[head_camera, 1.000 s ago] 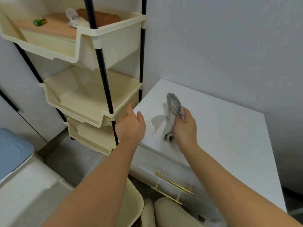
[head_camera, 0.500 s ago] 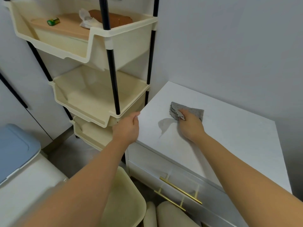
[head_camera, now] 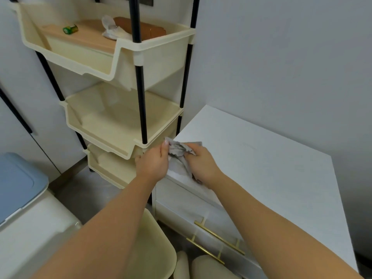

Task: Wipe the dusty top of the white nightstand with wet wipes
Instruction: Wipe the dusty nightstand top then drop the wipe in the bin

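The white nightstand (head_camera: 261, 168) stands against the wall at the right, its top plain and bare. A grey, crumpled wet wipe (head_camera: 179, 151) lies bunched over the top's front left corner. My right hand (head_camera: 201, 164) grips the wipe from the right. At the wipe's left edge, my left hand (head_camera: 154, 163) pinches a corner between thumb and fingers. Part of the wipe is hidden under my right hand.
A cream tiered rack with black poles (head_camera: 120, 117) stands just left of the nightstand; its top bin holds a crumpled tissue (head_camera: 112, 30) and a green item (head_camera: 70, 29). Gold drawer handles (head_camera: 219, 237) show below. A blue-lidded bin (head_camera: 18, 184) sits lower left.
My right hand has dragged the wipe from the middle-left of the top to its front left corner. My left hand has come over and taken hold of the wipe's left edge.
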